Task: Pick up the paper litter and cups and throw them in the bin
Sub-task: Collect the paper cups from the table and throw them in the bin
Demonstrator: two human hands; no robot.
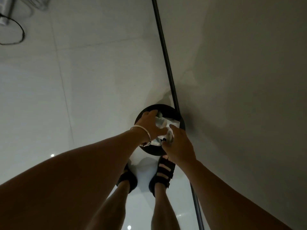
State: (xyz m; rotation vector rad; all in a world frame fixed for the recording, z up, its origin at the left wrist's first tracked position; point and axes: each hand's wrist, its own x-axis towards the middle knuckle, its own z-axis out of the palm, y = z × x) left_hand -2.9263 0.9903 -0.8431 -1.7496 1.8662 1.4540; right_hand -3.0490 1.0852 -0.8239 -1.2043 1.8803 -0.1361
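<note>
One crumpled bundle of paper litter (162,124) hangs right over the mouth of the black bin (166,107), which stands against the wall (249,63). I judge the bundle light, soft and springy, with nothing fragile in it, though loose scraps could slip free. The best hold is round its bulk, squeezed together. My left hand (149,123) curls round its left side with fingers spread. My right hand (180,145) pinches its near edge. I cannot tell whether a cup is in the bundle. My sandals (164,171) stand just beside the bin on the pale tiled floor (83,80).

One bin (159,105), two hands (152,124) (179,145), two sandals (127,178) (163,171)
</note>
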